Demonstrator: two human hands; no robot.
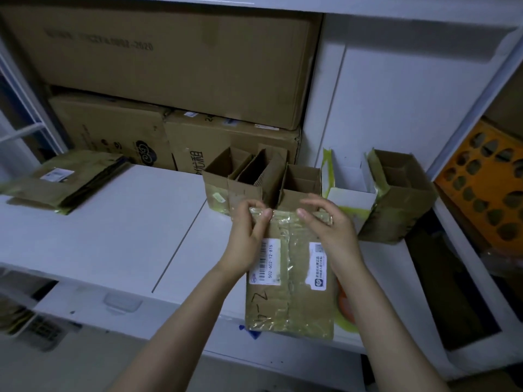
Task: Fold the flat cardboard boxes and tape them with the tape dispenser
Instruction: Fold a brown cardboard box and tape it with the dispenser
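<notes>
A brown cardboard box (291, 281) wrapped in old clear tape, with two white labels, lies at the front edge of the white table (119, 239). My left hand (249, 230) pinches its far left corner between thumb and fingers. My right hand (328, 222) hovers over the far right corner with fingers curled; whether it touches the box is unclear. A roll of tape (343, 309) with an orange core peeks out from under the box on the right. A stack of flat boxes (62, 179) lies at the table's left.
Several folded open boxes (249, 179) stand in a row behind my hands, with a white-lined box (351, 179) and a brown one (399, 193) to their right. Large cartons (169, 75) are piled at the back. An orange perforated sheet (486, 188) leans at the far right.
</notes>
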